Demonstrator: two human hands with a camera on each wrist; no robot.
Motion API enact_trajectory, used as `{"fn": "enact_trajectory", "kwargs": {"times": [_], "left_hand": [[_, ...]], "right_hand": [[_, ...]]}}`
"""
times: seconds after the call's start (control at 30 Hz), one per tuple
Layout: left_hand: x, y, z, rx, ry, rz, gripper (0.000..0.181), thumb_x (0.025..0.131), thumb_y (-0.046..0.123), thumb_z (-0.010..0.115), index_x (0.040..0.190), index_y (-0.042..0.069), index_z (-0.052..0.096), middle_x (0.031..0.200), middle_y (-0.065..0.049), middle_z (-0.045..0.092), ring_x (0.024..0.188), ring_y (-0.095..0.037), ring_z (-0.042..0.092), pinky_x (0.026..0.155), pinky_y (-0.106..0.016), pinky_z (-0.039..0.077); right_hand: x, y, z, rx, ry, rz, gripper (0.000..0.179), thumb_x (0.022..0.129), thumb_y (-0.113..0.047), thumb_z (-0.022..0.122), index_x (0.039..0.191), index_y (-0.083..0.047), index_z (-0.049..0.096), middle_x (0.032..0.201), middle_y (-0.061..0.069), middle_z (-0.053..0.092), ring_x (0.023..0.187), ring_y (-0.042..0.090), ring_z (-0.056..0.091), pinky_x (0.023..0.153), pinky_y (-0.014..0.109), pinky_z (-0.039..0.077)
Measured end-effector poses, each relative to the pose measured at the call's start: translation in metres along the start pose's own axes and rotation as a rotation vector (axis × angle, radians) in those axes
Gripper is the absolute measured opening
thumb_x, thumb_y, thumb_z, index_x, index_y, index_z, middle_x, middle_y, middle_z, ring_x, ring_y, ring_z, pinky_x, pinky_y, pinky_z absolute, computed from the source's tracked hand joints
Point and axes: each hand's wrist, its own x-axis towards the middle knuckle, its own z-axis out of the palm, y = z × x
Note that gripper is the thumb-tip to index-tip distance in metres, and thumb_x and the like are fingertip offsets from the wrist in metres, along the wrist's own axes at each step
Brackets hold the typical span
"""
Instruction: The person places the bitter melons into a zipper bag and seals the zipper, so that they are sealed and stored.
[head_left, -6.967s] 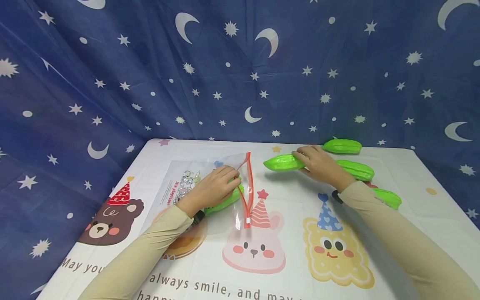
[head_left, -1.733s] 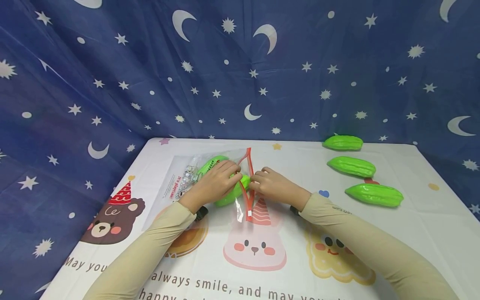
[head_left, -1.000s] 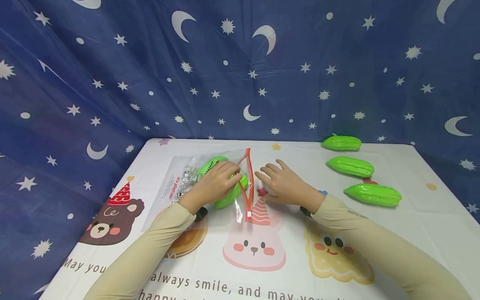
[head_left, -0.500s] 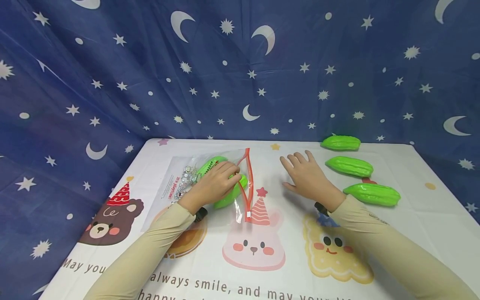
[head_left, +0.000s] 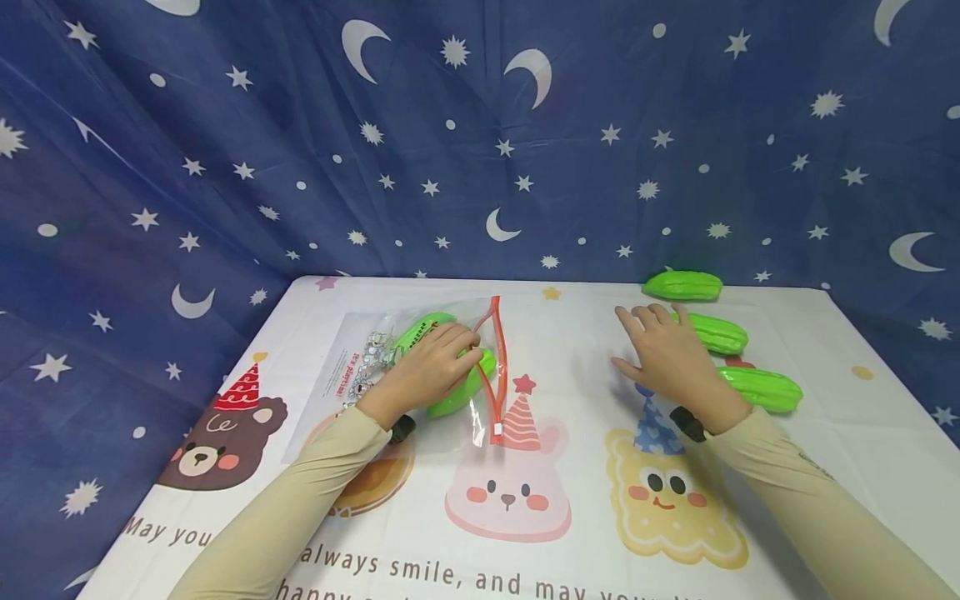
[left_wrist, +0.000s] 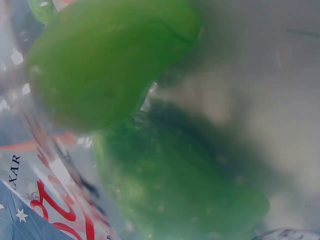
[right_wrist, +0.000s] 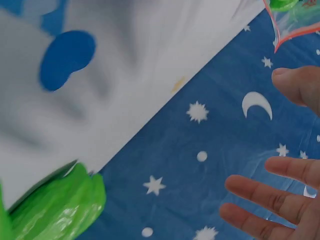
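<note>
In the head view a clear zip bag [head_left: 483,425] with a red slider edge lies at table left, its mouth facing right. My left hand [head_left: 429,371] grips the upper layer near the mouth, holding it apart. Two green ridged gourds are in the bag: one gourd [head_left: 423,329] farther back, another gourd [head_left: 453,398] partly under that hand. They show blurred in the left wrist view. My right hand [head_left: 671,358], fingers spread and holding nothing, hovers beside the middle gourd [head_left: 722,335] and front gourd [head_left: 763,390], hiding their left ends.
A third loose gourd [head_left: 682,286] lies at the table's back edge. The white printed tablecloth [head_left: 585,500] runs under everything. A blue moon-and-star curtain [head_left: 420,150] rises behind and at the left.
Seven seconds ago my right hand carried a gourd toward the bag; that gourd is now inside. The right hand has since withdrawn rightward, fingers spread. My left hand stays on the bag.
</note>
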Motion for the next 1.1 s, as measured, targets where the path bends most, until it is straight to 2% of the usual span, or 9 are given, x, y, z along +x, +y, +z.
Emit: {"fn": "enact_trajectory", "kwargs": {"times": [0.4, 0.63, 0.8, 1.1], "left_hand": [[0.0, 0.0, -0.001, 0.007, -0.002, 0.002, 0.01, 0.083, 0.006, 0.062, 0.093, 0.006, 0.061, 0.099, -0.008, 0.061, 0.098, -0.025, 0.057, 0.098, -0.035, 0.045], [0.0, 0.001, -0.002, 0.012, -0.019, -0.008, 0.011, 0.084, 0.007, 0.062, 0.094, 0.006, 0.061, 0.1, -0.008, 0.062, 0.099, -0.025, 0.057, 0.099, -0.035, 0.044], [-0.001, 0.001, 0.0, 0.01, -0.004, -0.005, 0.01, 0.083, 0.008, 0.062, 0.093, 0.007, 0.061, 0.1, -0.008, 0.062, 0.098, -0.025, 0.057, 0.098, -0.035, 0.045], [-0.002, 0.0, 0.002, -0.008, -0.005, -0.003, 0.007, 0.087, 0.007, 0.056, 0.092, 0.006, 0.061, 0.099, -0.008, 0.061, 0.098, -0.025, 0.056, 0.098, -0.035, 0.044]], "right_hand": [[-0.03, 0.023, -0.008, 0.053, 0.036, 0.058, 0.066, 0.072, -0.037, 0.073, 0.123, -0.001, 0.052, 0.112, 0.024, 0.059, 0.106, 0.042, 0.053, 0.091, 0.065, 0.037], [-0.046, 0.036, -0.013, 0.049, 0.011, 0.109, 0.069, 0.07, -0.038, 0.073, 0.123, -0.001, 0.05, 0.113, 0.027, 0.056, 0.105, 0.044, 0.051, 0.088, 0.066, 0.035], [-0.057, 0.045, -0.013, 0.045, 0.0, 0.126, 0.073, 0.068, -0.037, 0.075, 0.125, 0.001, 0.05, 0.112, 0.029, 0.055, 0.103, 0.046, 0.052, 0.087, 0.068, 0.035], [-0.072, 0.062, -0.012, 0.056, -0.055, 0.184, 0.08, 0.065, -0.042, 0.079, 0.125, 0.001, 0.048, 0.114, 0.032, 0.053, 0.103, 0.049, 0.05, 0.086, 0.069, 0.034]]}}
